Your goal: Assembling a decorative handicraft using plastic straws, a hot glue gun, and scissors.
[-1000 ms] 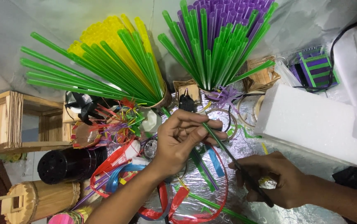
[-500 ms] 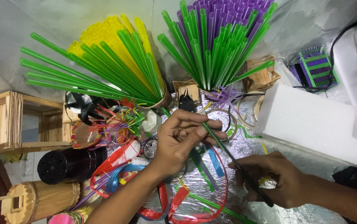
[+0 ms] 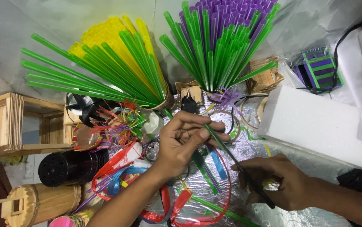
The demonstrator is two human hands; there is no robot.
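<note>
My left hand (image 3: pixel 185 141) pinches a dark green straw (image 3: pixel 219 141) between thumb and fingers, above a silver foil sheet (image 3: pixel 231 185). The straw slants down to the right toward my right hand (image 3: pixel 277 180), which grips dark scissors (image 3: pixel 252 183) with the blades meeting the straw's lower end. Red, blue and green strips (image 3: pixel 176 201) lie on the foil under my left wrist.
Two pots fan out straws behind: yellow and green (image 3: pixel 113 63), purple and green (image 3: pixel 218 42). A white foam block (image 3: pixel 315 126) lies right. Left are wooden boxes (image 3: pixel 8 124), a black pot (image 3: pixel 69 166), a small bamboo house (image 3: pixel 38 201) and a tangle of cut straw bits (image 3: pixel 113 122).
Almost nothing differs. My right hand with the scissors has shifted very slightly; my left hand and the straw stay put.
</note>
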